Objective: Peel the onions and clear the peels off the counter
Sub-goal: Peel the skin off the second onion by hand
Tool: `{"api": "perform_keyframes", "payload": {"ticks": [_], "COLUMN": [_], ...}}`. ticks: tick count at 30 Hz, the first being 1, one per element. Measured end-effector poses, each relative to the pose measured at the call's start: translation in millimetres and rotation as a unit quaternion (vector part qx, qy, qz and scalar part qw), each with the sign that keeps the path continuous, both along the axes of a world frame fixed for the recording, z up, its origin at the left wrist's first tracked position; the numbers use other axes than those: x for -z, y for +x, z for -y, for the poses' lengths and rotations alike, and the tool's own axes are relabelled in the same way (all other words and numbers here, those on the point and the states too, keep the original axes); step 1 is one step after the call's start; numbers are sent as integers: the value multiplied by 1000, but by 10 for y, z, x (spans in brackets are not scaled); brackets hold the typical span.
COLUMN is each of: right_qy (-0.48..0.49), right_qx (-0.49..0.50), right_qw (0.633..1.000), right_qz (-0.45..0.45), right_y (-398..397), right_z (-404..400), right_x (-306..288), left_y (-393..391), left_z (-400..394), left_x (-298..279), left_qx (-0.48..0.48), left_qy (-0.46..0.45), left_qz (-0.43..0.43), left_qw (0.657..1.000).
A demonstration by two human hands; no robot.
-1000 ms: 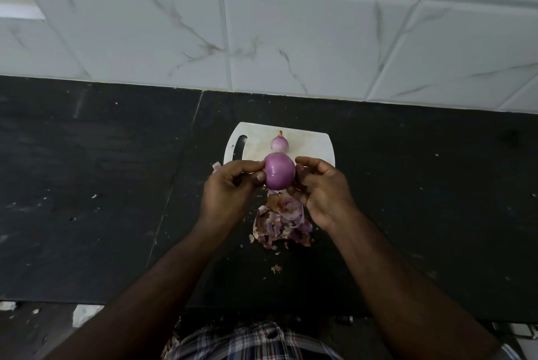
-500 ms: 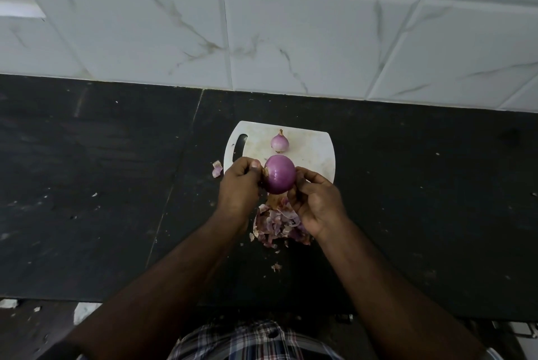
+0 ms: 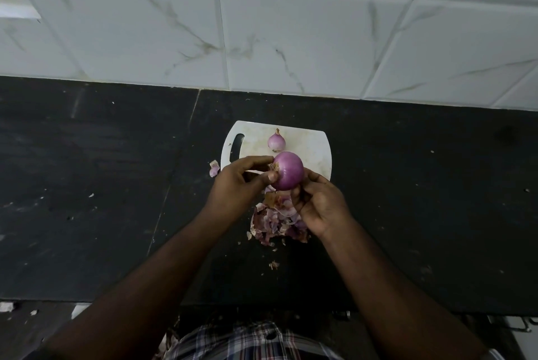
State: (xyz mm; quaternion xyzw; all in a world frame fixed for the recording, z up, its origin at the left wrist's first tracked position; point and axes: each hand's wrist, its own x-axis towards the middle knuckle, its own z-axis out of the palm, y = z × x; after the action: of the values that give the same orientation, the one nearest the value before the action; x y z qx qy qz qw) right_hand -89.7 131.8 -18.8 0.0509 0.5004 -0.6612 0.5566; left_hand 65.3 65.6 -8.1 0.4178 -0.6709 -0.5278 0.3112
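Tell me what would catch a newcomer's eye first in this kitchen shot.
The big purple onion held up in the middle, above the near edge of the white cutting board, with the left hand pinching at its end and the right hand cupping it from below. Next, the heap of peels on the black counter just under the hands, and a small onion sitting on the board.

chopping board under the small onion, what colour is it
White, with faint yellowish stains; the chopping board shows clearly in the head view.
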Motion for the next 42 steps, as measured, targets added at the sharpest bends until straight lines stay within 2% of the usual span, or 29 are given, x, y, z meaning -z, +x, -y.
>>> {"api": "perform_keyframes", "payload": {"ticks": [6, 13, 15, 17, 20, 23, 26, 28, 30, 31, 33, 35, 37, 39, 42], "right_qy": [4, 7, 6, -3, -16, -27, -55, -45, -4, 13, -16, -81, -100, -104, -134], "right_qx": [5, 10, 10, 7, -9, -31, -88, -130, -133, -115, -86, -114, -172, -191, -194], "right_qw": [1000, 1000, 1000, 1000, 1000, 998, 993, 990, 986, 976, 929, 856, 761, 678, 600], "right_qz": [-6, -19, -16, -2, 17, 43, 60, 20, -98, -185, -361, -498, -618, -702, -764], "right_y": [-10, 10, 7, 0, -1, -2, 57, 92, 64, 33, -62, -98, -82, -59, -66], "right_z": [-16, -39, -52, -66, -76, -88, -115, -125, -122, -125, -131, -142, -146, -140, -128], "right_x": [3, -62, -63, -61, -94, -133, -154, -165, -191, -231, -328, -457, -524, -545, -519], "left_y": [-40, -197, -205, -184, -102, -13, -17, -50, -57, -44, -17, -8, -13, -5, 8], "left_z": [-33, -84, -103, -112, -50, 19, -20, -86, -103, -93, -58, -34, -21, -9, 4], "left_x": [-28, 5, 1, -13, 27, 57, 65, 34, 16, 11, 22, 12, 9, 23, 14], "left_qx": [-40, -34, -28, -36, -20, 53, 154, 142, 104, 92, 86, 89, 90, 90, 90], "left_qy": [-94, -220, -201, -132, -68, 12, 26, 11, -9, -18, -36, -60, -65, -75, -110], "left_qz": [55, 128, 107, 54, 60, 27, -12, -43, -61, -63, -52, -35, -32, -28, -8], "left_qw": [993, 966, 973, 989, 996, 998, 988, 989, 993, 994, 994, 994, 993, 993, 990]}}
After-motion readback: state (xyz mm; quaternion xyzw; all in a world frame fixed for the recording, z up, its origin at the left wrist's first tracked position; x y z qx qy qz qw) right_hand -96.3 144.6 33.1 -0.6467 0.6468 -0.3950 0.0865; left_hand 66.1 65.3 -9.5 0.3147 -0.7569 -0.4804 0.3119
